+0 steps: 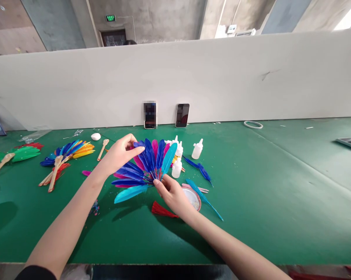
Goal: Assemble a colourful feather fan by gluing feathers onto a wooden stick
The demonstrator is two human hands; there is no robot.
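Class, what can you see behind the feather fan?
White bottles stand partly behind the feather fan at its right edge; anything behind its middle is covered.

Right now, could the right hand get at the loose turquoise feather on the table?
Probably yes: nothing seems to cover the turquoise feather, though the right hand is gripping the feather fan.

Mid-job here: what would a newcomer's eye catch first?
First, the blue and magenta feather fan at centre, its quill ends in the right hand, the left hand at its upper-left edge. Next, the red tassel on the green table below, then the blue-and-orange feather bundle at left.
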